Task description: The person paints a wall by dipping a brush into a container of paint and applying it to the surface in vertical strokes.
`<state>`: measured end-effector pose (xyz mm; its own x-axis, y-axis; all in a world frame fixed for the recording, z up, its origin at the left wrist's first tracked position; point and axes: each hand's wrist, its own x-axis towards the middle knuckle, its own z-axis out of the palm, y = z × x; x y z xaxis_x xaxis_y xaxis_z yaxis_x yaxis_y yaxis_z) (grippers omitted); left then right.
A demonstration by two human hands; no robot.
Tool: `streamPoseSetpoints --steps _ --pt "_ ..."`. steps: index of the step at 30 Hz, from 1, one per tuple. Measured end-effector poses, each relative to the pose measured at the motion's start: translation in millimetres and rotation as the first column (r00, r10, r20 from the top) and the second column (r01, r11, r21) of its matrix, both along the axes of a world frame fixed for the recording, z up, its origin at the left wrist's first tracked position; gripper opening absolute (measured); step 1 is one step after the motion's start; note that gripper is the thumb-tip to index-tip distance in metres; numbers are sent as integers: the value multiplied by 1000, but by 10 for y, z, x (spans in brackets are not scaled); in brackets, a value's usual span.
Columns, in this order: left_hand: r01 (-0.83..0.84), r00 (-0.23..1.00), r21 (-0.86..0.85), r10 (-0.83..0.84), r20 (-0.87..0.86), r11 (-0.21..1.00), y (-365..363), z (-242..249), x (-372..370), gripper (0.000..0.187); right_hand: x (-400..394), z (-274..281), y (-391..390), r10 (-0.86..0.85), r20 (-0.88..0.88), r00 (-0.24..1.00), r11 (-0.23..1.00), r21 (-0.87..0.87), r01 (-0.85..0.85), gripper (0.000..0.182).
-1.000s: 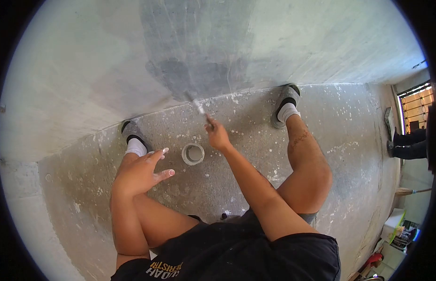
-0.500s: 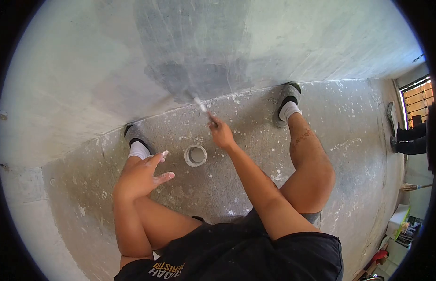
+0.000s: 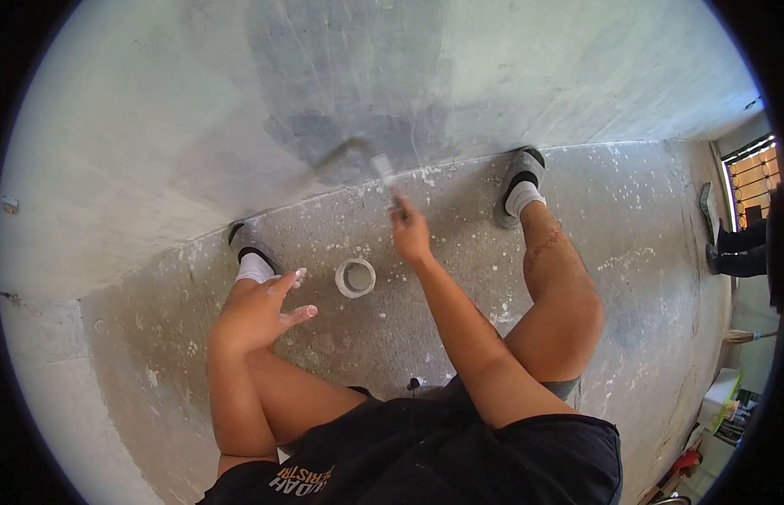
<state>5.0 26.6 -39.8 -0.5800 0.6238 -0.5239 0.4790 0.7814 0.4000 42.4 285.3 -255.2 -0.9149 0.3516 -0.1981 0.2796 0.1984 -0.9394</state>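
My right hand is wrapped round the handle of a paintbrush, whose pale bristles overlap the foot of the wall. Motion smears the brush a little. A darker grey patch covers the wall around and above the bristles. My left hand hovers over my left leg, holding nothing, with thumb and fingers apart and white smears on the tips. Between my hands, a small round white container with greyish contents stands on the floor.
My slippered feet rest on the speckled concrete floor, near the wall's base. At far right are another person's dark-clad legs, a broom and several items along the side. A barred opening lies beyond.
My right hand has moved the paintbrush to the right and slightly up along the wall's foot. My left hand keeps nearly the same pose.
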Motion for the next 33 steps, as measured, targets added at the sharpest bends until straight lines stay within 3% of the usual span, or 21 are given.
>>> streamPoseSetpoints --steps 1,2,3,5,6,9,11,12,14,15,16,17,21,22,23,24,26,27,29,32,33 --pt "-19 999 -15 19 29 1000 5 2 8 69 -28 -64 10 -337 -123 934 939 -115 324 43" --pt "-37 998 -28 39 57 999 8 4 15 69 -51 -125 27 -638 -198 744 766 -258 589 43" --pt "-40 997 -25 41 60 999 7 12 15 69 -68 -73 50 -636 -198 746 768 -254 587 43" --pt "-17 998 5 16 58 1000 8 39 17 69 -75 33 101 -843 -315 435 520 -277 808 43" --pt "-17 998 8 17 59 1000 13 45 22 69 -56 108 109 -842 -318 436 522 -274 808 43" --pt "-13 1000 -3 13 6 1000 25 57 32 69 -8 331 104 -244 -171 955 965 60 257 45" --pt "14 1000 8 -14 -13 1000 30 52 30 70 -1 396 61 253 54 966 951 170 -259 47" --pt "13 1000 3 -13 -11 1000 28 49 33 70 -14 350 4 254 55 966 952 165 -260 47" --pt "7 1000 -11 -7 16 1000 38 47 23 70 -85 215 -95 -90 -13 996 992 -88 89 46" --pt "4 1000 -9 -4 16 1000 35 45 19 70 -108 168 -67 -88 -13 996 993 -85 86 46" --pt "10 1000 -18 -10 6 1000 24 45 19 70 -132 121 -15 -505 -105 857 851 -228 473 44" --pt "16 1000 -29 -16 -5 999 8 45 17 70 -144 71 37 -829 -124 546 546 -392 740 42" --pt "24 1000 28 -23 -21 999 -33 25 18 71 -32 46 251 -839 -157 521 542 -337 770 43" --pt "13 1000 19 -12 -10 1000 -16 48 21 71 -10 90 224 -541 -204 816 840 -193 508 44" --pt "1 1000 7 -1 0 1000 -7 66 20 72 -7 133 185 -149 -185 971 989 -42 143 45" --pt "2 1000 4 -2 -1 1000 0 66 16 72 -24 223 116 -151 -185 971 988 -45 145 45" --pt "2 1000 -4 -2 -3 1000 13 43 14 72 -30 365 -24 91 -168 982 994 78 -79 47" --pt "6 1000 -7 -6 1 1000 13 33 12 72 -27 341 -37 86 -165 983 994 75 -75 47" --pt "-33 999 27 32 25 999 8 9 23 72 -56 266 -40 -283 -224 933 959 -58 277 45" --pt "13 1000 41 -12 -16 999 -33 -3 16 66 -86 168 -41 -750 -212 627 661 -273 699 42" --pt "13 1000 41 -13 -17 999 -39 -2 18 66 -44 204 26 -750 -213 626 661 -273 699 42"
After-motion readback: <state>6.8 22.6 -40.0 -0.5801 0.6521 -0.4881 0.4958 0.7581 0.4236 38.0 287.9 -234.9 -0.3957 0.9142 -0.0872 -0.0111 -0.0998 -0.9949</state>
